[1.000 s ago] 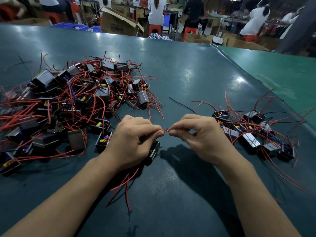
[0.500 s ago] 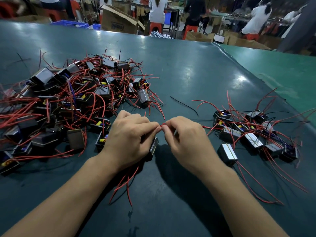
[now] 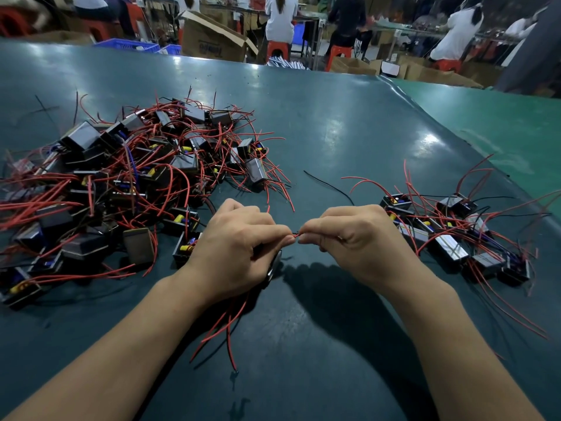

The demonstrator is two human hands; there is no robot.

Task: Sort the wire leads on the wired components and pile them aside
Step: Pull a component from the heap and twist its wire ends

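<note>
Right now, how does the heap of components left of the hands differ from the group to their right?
The left heap is far larger and stacked in a tangle; the right group holds fewer units, spread mostly in one layer. The left heap's red leads cross every way; the right group's trail outward. Both share black housings and red leads on the green table.

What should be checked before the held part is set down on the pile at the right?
1. Left hand grips the part: ok, its black body shows below the fingers.
2. Right hand pinches the red wire: ok, the wire end sits between both hands' fingertips.
3. Wires sorted: cannot tell; several red wires hang loose under the left wrist.
4. Small pile on the right within reach: ok, it lies just beside the right hand.
5. Drop spot free: ok, bare table in front of that pile.
6. Hanging wires apart from the big pile: ok.
</note>
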